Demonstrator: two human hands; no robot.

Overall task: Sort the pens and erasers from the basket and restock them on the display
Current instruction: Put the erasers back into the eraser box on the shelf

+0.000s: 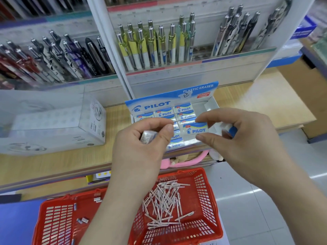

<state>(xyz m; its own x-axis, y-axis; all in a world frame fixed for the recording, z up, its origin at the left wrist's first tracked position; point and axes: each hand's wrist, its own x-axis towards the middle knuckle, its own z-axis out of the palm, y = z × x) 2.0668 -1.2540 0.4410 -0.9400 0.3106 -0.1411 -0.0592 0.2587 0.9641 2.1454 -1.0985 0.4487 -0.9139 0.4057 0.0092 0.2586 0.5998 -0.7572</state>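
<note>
My right hand (242, 138) pinches a blue-and-white Pilot eraser (195, 129) by its right end, just above the open Pilot eraser display box (172, 101) on the wooden shelf. That box holds several wrapped erasers (164, 113) in rows. My left hand (139, 144) is closed around another wrapped eraser (147, 136), mostly hidden in the fingers. Below, a red plastic basket (208, 197) contains a heap of pale pink pens (164, 202) on its right side and a few small erasers (82, 221) on its left.
Pen racks fill the display behind: dark patterned pens (58, 57) at left, yellow-and-white pens (154, 48) in the middle, silver ones (235, 34) at right. A white carton (53, 124) stands left of the eraser box. Pink items (177, 162) lie on the lower shelf.
</note>
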